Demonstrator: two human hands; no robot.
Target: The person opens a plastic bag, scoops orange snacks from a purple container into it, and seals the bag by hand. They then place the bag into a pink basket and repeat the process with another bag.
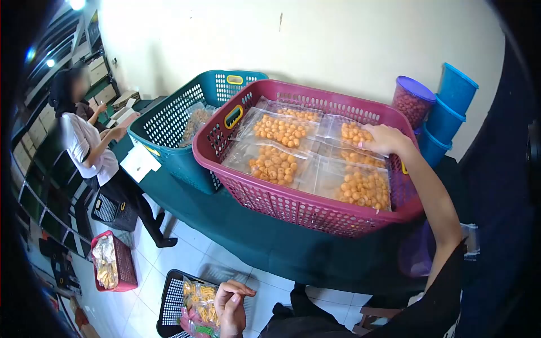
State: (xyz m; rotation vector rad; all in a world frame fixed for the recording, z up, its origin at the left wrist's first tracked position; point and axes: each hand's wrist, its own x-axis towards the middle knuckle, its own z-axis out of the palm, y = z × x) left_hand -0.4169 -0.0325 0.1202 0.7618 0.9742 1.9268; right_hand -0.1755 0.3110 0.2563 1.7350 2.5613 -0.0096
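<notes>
My right hand (386, 139) reaches over the rim of a large maroon basket (270, 197). Its fingers close on a clear plastic bag of orange snack balls (352, 133) at the basket's upper right. More bags of the same round snacks lie flat beside and below it, such as a bag at the lower right (363, 188) and one at the left (273, 164). Low in the view, my left hand (230, 307) is held off the table, fingers curled together with the thumb against them. Nothing shows in it.
A teal basket (197, 174) with a few bags stands left of the maroon one on a green-covered table (253, 245). Blue tubs (442, 121) and a purple-lidded jar (414, 101) stand right. A black crate (169, 304) and a red basket (127, 265) are on the floor. A person (93, 138) stands left.
</notes>
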